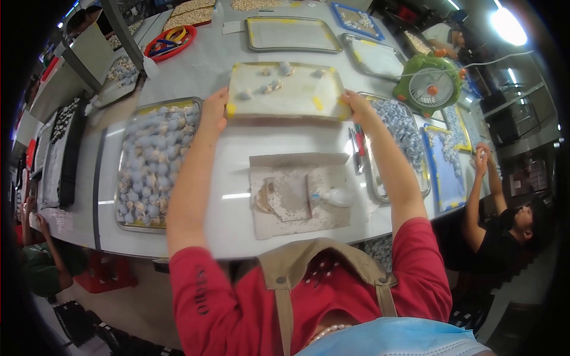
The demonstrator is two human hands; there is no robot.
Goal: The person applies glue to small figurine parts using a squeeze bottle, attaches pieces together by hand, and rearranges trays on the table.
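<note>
Both my hands hold a shallow tray (297, 107), pale inside with yellow tape patches, above the table. My left hand (218, 110) grips its left side and my right hand (356, 107) its right side. Several small grey-blue and cream pieces (287, 69) lie scattered in it. Nearer to me, a piece of cardboard (273, 228) rests on the table, bearing a small white squeeze bottle (338, 197) and scraps. Left of my left forearm is a metal tray (142, 228) packed with rounded grey-blue pieces. Beside my right forearm, another tray (380, 199) holds smaller blue-grey pieces.
Slim tools (359, 145) lie by my right wrist. A green fan (430, 89) stands at the right, its cable crossing behind. Farther back are a lined metal tray (291, 35) and a red basket (190, 41) with tools. A co-worker's hands (482, 155) work beside a blue tray (445, 178).
</note>
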